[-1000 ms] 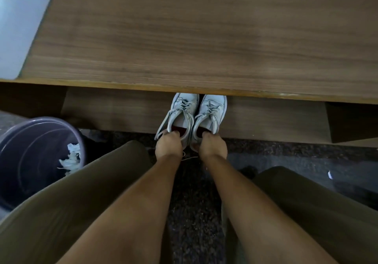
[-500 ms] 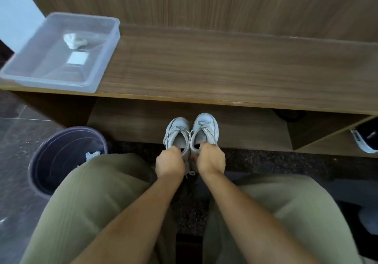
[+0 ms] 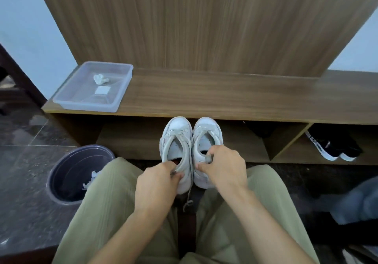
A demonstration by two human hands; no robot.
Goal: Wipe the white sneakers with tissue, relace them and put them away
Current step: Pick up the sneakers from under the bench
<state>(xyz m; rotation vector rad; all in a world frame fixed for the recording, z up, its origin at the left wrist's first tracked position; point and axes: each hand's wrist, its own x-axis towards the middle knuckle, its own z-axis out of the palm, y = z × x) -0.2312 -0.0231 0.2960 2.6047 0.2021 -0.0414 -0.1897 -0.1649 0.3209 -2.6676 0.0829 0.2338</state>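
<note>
Two white sneakers stand side by side between my knees, toes pointing at the wooden bench. My left hand point(image 3: 157, 184) grips the heel collar of the left sneaker point(image 3: 176, 134). My right hand point(image 3: 223, 167) grips the heel collar of the right sneaker point(image 3: 207, 132). A loose lace end point(image 3: 187, 203) hangs below the left sneaker's heel. Both shoes' toes sit just in front of the bench's front edge, over the open lower shelf point(image 3: 133, 141).
A clear plastic tray point(image 3: 120, 93) with a crumpled tissue point(image 3: 100, 79) stands at the bench's left end. A dark bin point(image 3: 67, 173) with used tissue sits on the floor at left. Black shoes point(image 3: 335, 147) occupy the right compartment. A blue-grey object point(image 3: 356, 202) lies at right.
The sneakers have come back out from under the bench top toward me, still held by their heels. The view has tilted up, showing the tray and back panel.
</note>
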